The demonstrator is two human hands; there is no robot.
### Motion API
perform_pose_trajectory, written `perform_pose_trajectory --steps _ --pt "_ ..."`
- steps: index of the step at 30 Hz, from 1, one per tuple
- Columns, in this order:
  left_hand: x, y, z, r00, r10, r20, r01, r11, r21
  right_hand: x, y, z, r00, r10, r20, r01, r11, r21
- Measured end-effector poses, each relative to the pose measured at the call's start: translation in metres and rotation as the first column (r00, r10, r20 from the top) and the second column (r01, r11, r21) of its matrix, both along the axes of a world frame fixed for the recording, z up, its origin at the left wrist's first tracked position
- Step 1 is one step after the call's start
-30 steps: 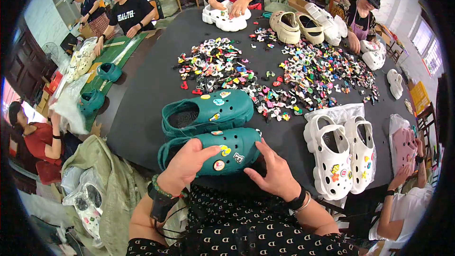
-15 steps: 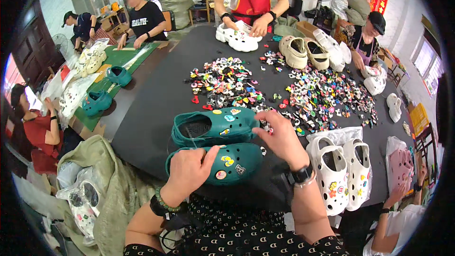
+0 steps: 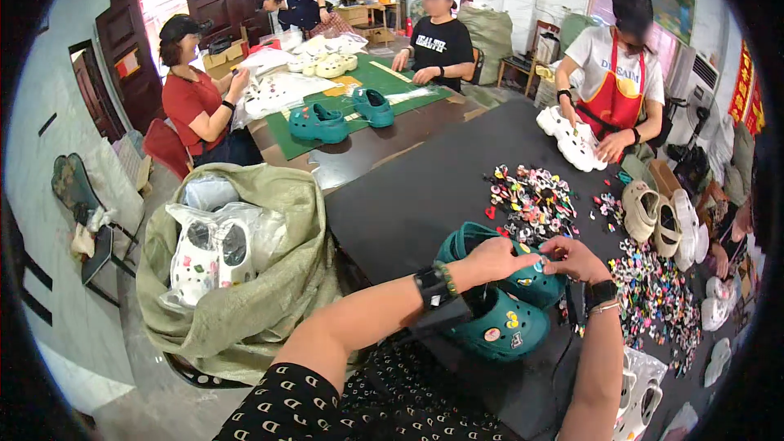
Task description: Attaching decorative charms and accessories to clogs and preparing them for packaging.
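A pair of dark green clogs lies on the black table in front of me. The nearer clog (image 3: 500, 335) has a yellow charm, a round pink one and a grey letter-like one on its toe. Behind it, the farther clog (image 3: 535, 284) is partly covered by my hands. My left hand (image 3: 490, 261) is closed over its upper, thumb pointing right. My right hand (image 3: 576, 260) pinches at its toe beside a small charm; anything between the fingertips is hidden. The fingers of both hands nearly meet there.
Loose colourful charms (image 3: 535, 200) lie in heaps beyond and right. White clogs (image 3: 641, 396) stand at lower right, beige clogs (image 3: 639, 211) farther back. A green sack (image 3: 245, 322) holds bagged clogs at left. A co-worker in a red apron (image 3: 612, 86) handles a white clog across the table.
The view has swung left, so the table sits farther right. My left hand has gone from the nearer clog to the farther one, and my right hand's fingers have closed at its toe.
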State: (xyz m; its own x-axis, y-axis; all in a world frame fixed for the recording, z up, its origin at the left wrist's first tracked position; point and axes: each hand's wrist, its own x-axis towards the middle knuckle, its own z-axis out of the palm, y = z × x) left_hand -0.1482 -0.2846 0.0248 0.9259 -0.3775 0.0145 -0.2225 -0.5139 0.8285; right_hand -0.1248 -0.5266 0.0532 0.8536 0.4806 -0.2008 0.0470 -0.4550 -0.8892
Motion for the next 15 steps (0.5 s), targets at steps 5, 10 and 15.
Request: perform_pose_trajectory --steps 5,10,15 --pt "-0.003 -0.006 -0.002 0.999 -0.005 -0.036 0.001 0.994 -0.105 0.006 -0.007 -0.008 0.997 -0.060 0.056 0.065 0.993 -0.095" --pt "0.001 -0.015 -0.024 0.998 0.032 0.056 -0.029 0.997 -0.065 0.000 -0.001 -0.011 0.928 -0.042 0.371 0.093 0.988 -0.120" --pt "0.001 -0.013 -0.022 0.998 -0.030 0.054 0.036 0.993 -0.109 -0.014 0.012 -0.020 0.775 -0.023 0.632 0.148 0.978 -0.146"
